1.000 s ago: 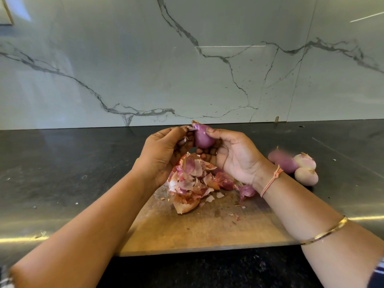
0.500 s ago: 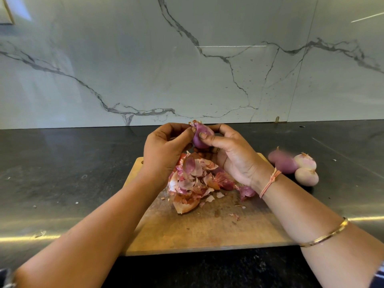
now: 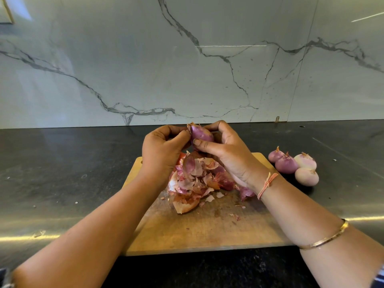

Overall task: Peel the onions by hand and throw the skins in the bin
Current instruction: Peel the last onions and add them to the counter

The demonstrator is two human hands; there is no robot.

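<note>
Onion [image 3: 201, 135]: held above the cutting board [image 3: 207, 231].
Right hand [image 3: 228, 156]: fingers curl round it.
Left hand [image 3: 161, 148]: thumb pinches its tip.
Skins [image 3: 195, 179]: piled mid-board.

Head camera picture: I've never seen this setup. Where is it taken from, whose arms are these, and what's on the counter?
No machine here: a person wears one wide-angle camera on the head, looking forward and down, so the two bare arms are their own. The right hand holds a purple onion in thumb and curled fingers; the left hand pinches its tip, seemingly to pull skin off. Below, a pile of skins lies on a wooden cutting board on a dark counter. Right of the board four onions lie on the counter, apparently already peeled. No bin shows.
</note>
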